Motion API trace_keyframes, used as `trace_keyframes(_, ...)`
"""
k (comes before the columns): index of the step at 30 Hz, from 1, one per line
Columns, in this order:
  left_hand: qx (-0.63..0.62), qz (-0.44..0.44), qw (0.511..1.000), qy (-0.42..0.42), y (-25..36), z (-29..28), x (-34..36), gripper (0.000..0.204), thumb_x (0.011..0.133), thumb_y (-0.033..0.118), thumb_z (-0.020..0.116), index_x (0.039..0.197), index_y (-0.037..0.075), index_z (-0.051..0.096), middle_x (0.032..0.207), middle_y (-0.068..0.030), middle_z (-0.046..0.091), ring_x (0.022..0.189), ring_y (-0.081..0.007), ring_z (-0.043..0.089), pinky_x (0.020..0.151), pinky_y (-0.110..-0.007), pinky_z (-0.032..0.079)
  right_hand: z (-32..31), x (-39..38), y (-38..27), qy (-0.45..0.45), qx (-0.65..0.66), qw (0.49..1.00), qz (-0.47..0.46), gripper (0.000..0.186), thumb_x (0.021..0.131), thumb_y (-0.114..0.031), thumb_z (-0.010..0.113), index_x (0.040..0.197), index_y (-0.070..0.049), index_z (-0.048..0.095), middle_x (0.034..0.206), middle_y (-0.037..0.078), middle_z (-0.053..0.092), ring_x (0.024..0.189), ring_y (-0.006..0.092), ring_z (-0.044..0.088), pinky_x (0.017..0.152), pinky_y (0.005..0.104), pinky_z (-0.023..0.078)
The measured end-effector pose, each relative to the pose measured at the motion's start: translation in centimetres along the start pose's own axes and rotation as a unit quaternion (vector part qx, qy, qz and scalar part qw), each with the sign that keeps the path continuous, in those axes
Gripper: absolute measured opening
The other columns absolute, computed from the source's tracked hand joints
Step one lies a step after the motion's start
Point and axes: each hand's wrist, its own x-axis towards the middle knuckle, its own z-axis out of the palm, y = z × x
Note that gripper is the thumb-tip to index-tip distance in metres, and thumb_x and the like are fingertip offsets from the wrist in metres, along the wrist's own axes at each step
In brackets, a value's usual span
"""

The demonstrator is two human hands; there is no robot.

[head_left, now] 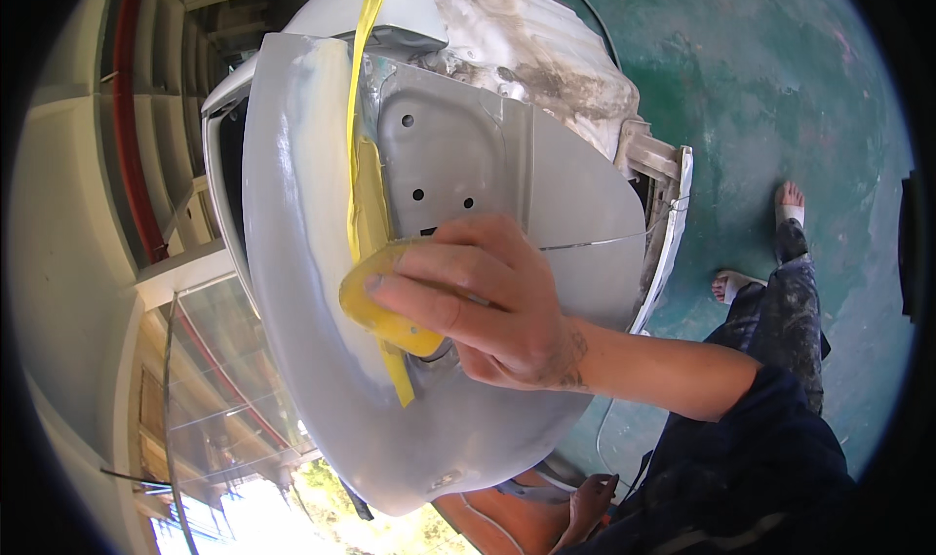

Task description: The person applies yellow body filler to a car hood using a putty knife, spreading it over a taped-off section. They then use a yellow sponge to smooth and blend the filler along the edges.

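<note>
My right hand [502, 306] is closed on a yellow, rounded sanding pad [414, 333] with a small hole in it. The pad rests against a grey car body panel [390, 457], over the lower part of a yellow masking tape strip [363, 77]. The tape runs along the panel's inner edge, wrinkled midway, and its end shows below the pad. Beside it lies a long pale filler patch [327, 150]. My left hand [590, 506] is low in the picture by the panel's lower end, in shade. Its fingers look curled; I cannot make out what they hold.
A recessed inner panel [448, 126] with several holes adjoins the tape. Past it are a dusty white bulge [556, 53] and a metal bracket [653, 155]. Green floor [741, 97] lies right, with my feet [790, 204]. An orange surface [487, 521] is below.
</note>
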Motion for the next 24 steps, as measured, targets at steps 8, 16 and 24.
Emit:
trace_keyframes(8,-0.017,0.004,1.000,-0.014,-2.0,-0.3,2.4,0.026,0.093,0.027,0.074,0.105,0.004,0.071,0.075,-0.0078,0.074,0.062,-0.0125,0.067,0.058,-0.028,0.052,-0.4,-6.1,-3.8,-0.093,-0.035,0.993,-0.060,0.036,0.080,-0.009,0.075,0.115,-0.014,0.074,0.109,-0.001,0.067,0.095,0.0221,0.064,0.074,0.0350,0.054)
trace_keyframes(16,-0.024,0.014,1.000,-0.014,-2.1,-0.6,3.7,0.029,0.094,0.029,0.073,0.108,0.004,0.070,0.076,-0.0075,0.073,0.060,-0.0113,0.065,0.058,-0.028,0.051,-3.5,-6.0,-6.1,-0.012,0.055,0.996,0.065,0.032,0.084,0.000,0.070,0.116,-0.006,0.072,0.109,0.008,0.068,0.096,0.0237,0.065,0.081,0.0349,0.054)
trace_keyframes(24,-0.065,0.146,0.984,0.079,5.8,-5.3,4.0,0.028,0.095,0.025,0.072,0.111,0.002,0.069,0.077,-0.0081,0.073,0.061,-0.0101,0.063,0.058,-0.026,0.050,-4.4,-2.7,-4.6,0.005,0.045,0.964,0.261,0.034,0.087,0.013,0.060,0.118,0.002,0.066,0.102,0.015,0.064,0.086,0.0302,0.064,0.073,0.0332,0.051)
